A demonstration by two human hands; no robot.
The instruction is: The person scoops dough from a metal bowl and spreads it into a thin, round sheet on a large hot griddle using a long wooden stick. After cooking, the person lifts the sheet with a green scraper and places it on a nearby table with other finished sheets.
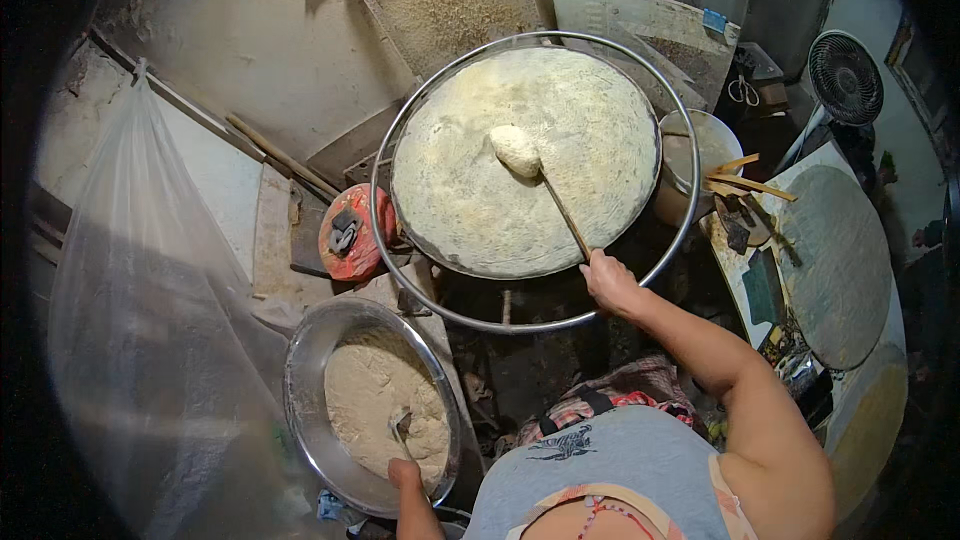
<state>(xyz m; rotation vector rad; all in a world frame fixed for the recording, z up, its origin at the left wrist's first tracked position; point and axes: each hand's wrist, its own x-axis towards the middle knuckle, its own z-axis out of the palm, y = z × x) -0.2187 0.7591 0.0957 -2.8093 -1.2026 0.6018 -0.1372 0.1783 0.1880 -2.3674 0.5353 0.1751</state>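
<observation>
A large round griddle coated with pale batter lies inside a wider metal ring. My right hand grips the end of a long wooden handle. A lump of pale dough covers the handle's far end, near the middle of the griddle. Lower left, my left hand is closed around the handle of a metal ladle. The ladle's head is partly sunk in thick batter in a big steel basin.
A clear plastic sheet hangs at the left. Beside the ring sits a red round object with dark cloth on it. On the right are a bucket with wooden sticks, thin round sheets on a board, and a fan.
</observation>
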